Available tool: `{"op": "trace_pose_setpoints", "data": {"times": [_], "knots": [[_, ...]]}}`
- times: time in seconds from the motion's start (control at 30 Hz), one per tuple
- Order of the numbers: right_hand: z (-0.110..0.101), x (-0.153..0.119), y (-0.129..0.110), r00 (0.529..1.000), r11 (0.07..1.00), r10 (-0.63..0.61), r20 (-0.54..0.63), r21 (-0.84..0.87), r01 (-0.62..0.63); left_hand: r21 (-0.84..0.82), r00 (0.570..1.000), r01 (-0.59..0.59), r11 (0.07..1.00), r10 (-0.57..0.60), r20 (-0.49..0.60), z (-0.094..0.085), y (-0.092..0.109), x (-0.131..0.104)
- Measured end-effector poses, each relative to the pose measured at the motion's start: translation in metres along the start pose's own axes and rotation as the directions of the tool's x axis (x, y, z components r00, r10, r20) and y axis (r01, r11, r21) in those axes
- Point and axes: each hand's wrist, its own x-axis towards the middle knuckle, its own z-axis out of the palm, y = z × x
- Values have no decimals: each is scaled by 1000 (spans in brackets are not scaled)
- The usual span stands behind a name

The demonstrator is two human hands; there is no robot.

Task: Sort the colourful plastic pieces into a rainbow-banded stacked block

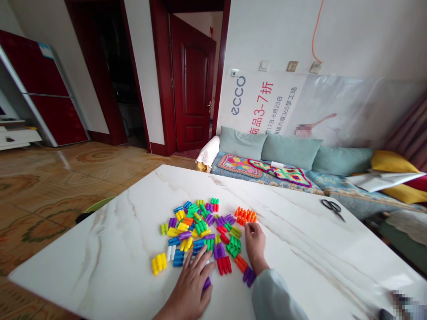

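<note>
Many small plastic pieces in several colours lie in a loose pile on the white marble-patterned table (133, 249). My left hand (195, 280) rests palm down at the near side of the pile, fingers spread, with a purple piece (207, 283) partly under it. My right hand (255, 242) is closed at the right edge of the pile, beside a group of orange pieces (246, 215); what its fingertips hold, if anything, is hidden. Yellow pieces (159, 263) sit apart at the left. Red pieces (224, 265) lie between my hands.
Black scissors (331, 206) lie at the table's right back. Behind the table stands a sofa with green cushions (290, 151) and crocheted covers. A dark object (386, 314) is at the lower right corner. A red door (193, 84) stands at the back.
</note>
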Motion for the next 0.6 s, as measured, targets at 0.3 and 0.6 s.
{"op": "trace_pose_setpoints", "data": {"times": [0.3,0.6], "knots": [[-10,0,-16,973,990,-31,227,-124,60,-40,998,36,999,-34,43,-7,5,0],[-7,2,-12,963,995,-28,268,-85,53,-78,998,51,996,-47,49,-7,4,1]]}}
